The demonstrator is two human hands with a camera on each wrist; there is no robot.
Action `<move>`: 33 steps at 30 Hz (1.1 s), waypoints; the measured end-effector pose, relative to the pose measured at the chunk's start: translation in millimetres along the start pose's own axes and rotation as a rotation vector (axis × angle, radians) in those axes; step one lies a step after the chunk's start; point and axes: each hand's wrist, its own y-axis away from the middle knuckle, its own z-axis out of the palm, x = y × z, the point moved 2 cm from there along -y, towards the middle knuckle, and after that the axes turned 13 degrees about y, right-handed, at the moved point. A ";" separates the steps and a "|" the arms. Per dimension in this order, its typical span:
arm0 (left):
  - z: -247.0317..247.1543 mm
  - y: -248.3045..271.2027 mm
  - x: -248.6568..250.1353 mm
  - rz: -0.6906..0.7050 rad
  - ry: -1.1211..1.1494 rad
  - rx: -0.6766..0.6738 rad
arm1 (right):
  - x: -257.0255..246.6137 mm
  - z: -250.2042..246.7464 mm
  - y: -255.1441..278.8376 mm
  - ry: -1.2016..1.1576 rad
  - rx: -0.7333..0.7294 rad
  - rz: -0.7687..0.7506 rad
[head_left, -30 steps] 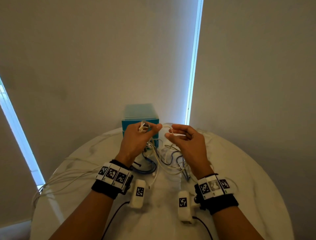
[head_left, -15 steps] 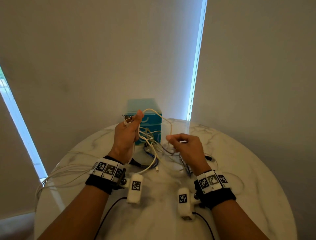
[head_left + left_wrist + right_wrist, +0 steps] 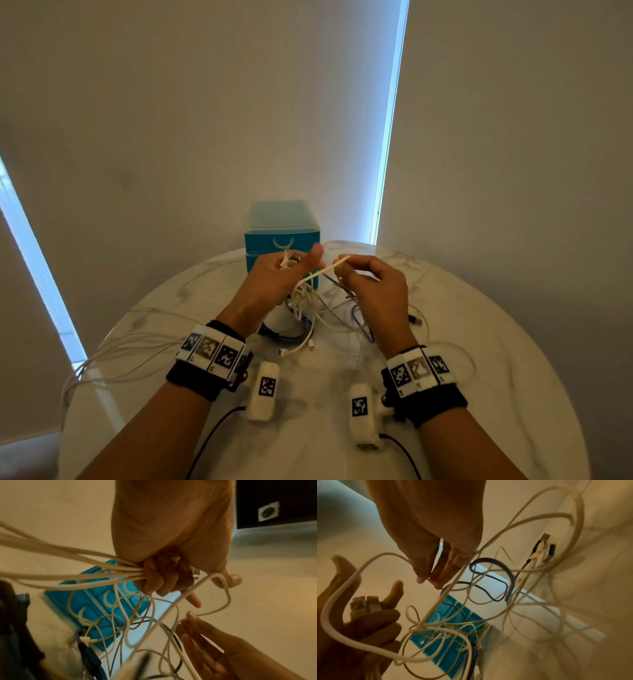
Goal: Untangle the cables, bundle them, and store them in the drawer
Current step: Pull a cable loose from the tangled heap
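Observation:
A tangle of white and dark blue cables (image 3: pixel 318 308) lies on the round marble table (image 3: pixel 479 342), in front of a small teal drawer unit (image 3: pixel 282 236) whose drawers are closed. My left hand (image 3: pixel 301 263) is raised over the tangle. Its fist grips a bunch of white cables (image 3: pixel 102 573), and their plug ends (image 3: pixel 364 604) stick up from it. My right hand (image 3: pixel 342 270), just to the right, pinches one thicker white cable (image 3: pixel 325 270) between thumb and fingertips (image 3: pixel 433 580). That cable loops over towards the left thumb.
Several white cable strands (image 3: pixel 102 353) trail off the table's left edge. Loose white plug ends (image 3: pixel 296 349) lie near the middle, and a black USB plug (image 3: pixel 416 320) lies to the right. Walls stand close behind the table.
The left hand came down and rightward with its bunch. The right hand rose to meet it and now pinches the thicker white cable that runs between them.

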 end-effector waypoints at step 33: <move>-23.9 -9.7 -9.8 -0.022 0.139 0.132 | -18.5 -33.6 -4.3 -0.060 0.085 0.227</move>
